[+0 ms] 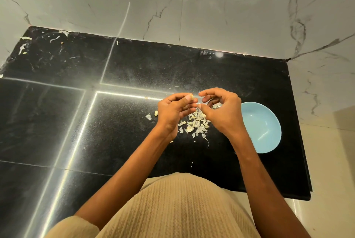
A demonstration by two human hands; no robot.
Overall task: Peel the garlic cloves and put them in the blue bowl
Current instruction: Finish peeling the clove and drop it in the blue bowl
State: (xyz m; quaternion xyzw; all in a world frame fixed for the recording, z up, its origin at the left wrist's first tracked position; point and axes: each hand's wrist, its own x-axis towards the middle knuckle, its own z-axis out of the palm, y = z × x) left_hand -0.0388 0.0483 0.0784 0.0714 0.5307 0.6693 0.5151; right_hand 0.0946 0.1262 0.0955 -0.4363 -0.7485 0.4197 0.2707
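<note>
My left hand (173, 111) pinches a small pale garlic clove (192, 97) between thumb and fingertips above the black counter. Just to its right, my right hand (221, 110) has its fingers curled, with thumb and forefinger tips close to the clove; whether they pinch a bit of skin I cannot tell. Below both hands lies a pile of garlic skins (196, 124). A single clove (156, 113) lies on the counter left of my left hand. The blue bowl (263, 128) stands right of my right hand; its visible inside is bare and my wrist hides its left edge.
The black stone counter (96, 122) ends at a marble wall (172, 7) behind and at a pale surface on the right. Scattered skin scraps (55, 38) lie at the far left corner. My beige knitted top (172, 209) fills the lower view.
</note>
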